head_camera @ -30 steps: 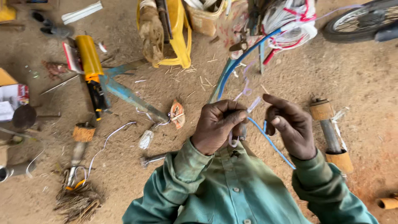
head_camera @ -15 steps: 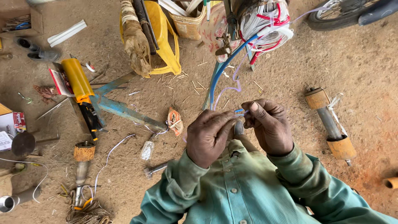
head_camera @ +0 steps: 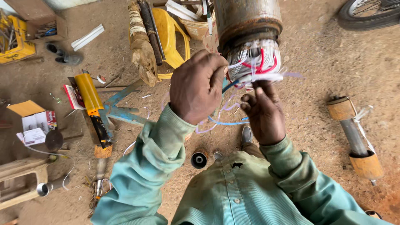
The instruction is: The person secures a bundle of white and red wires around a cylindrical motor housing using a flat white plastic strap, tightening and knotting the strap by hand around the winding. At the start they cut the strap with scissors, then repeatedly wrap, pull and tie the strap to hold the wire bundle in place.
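The floor (head_camera: 316, 62) is bare, reddish-brown dirt strewn with scraps of wire. At nine o'clock lies a yellow cylinder (head_camera: 88, 92) across a blue metal bar (head_camera: 121, 109), with a small cardboard box (head_camera: 35, 123) further left. At ten o'clock stand a yellow crate (head_camera: 14, 39) of tools and a white strip (head_camera: 87, 37). At three o'clock rests a rusty rotor shaft (head_camera: 354, 137). A bicycle wheel (head_camera: 368, 12) sits at one o'clock. Near six o'clock lies a small black ring (head_camera: 199, 160).
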